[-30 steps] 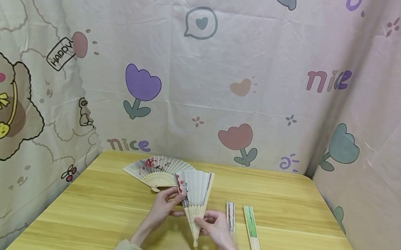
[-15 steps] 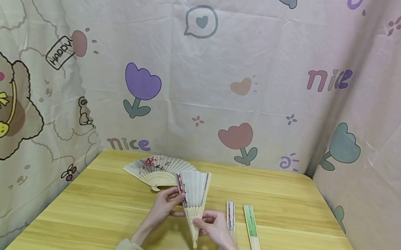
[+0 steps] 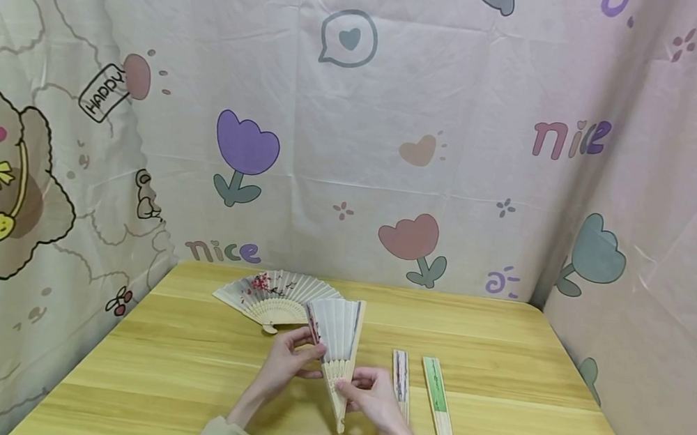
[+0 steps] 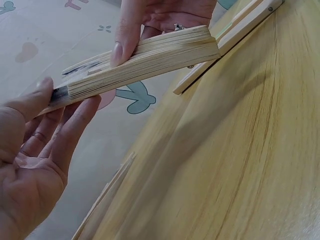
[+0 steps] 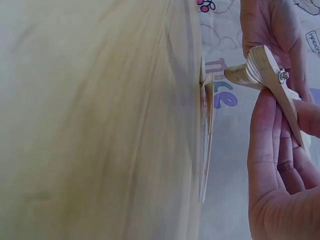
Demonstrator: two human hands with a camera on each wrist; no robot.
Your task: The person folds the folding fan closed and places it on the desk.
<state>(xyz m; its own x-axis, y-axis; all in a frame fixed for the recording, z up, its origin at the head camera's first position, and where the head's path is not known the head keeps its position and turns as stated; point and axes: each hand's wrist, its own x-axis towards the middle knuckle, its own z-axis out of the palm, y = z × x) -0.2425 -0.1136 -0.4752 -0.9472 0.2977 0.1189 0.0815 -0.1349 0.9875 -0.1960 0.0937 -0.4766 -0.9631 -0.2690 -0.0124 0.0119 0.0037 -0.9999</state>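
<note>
A partly spread folding fan [image 3: 337,332] with pale wooden ribs and white pleats is held above the table, its pivot end pointing toward the person. My left hand [image 3: 289,362] pinches its left edge between thumb and fingers, where pleats meet ribs. My right hand [image 3: 375,399] grips the ribs lower down, thumb on top. In the left wrist view the stacked ribs [image 4: 145,62] lie between both hands. The right wrist view shows the metal pivot pin [image 5: 283,76] at the ribs' end, close to the right hand [image 5: 280,170].
A fully spread fan [image 3: 277,299] with red blossoms lies at the back left of the wooden table [image 3: 500,344]. Right of the hands lie a closed fan with a grey-purple print [image 3: 400,376] and a closed green fan [image 3: 439,401]. Patterned cloth [image 3: 345,126] hangs behind.
The held fan has narrowed a little, its right edge moving left. The left thumb has shifted slightly right over the pleats. The fans on the table have stayed put.
</note>
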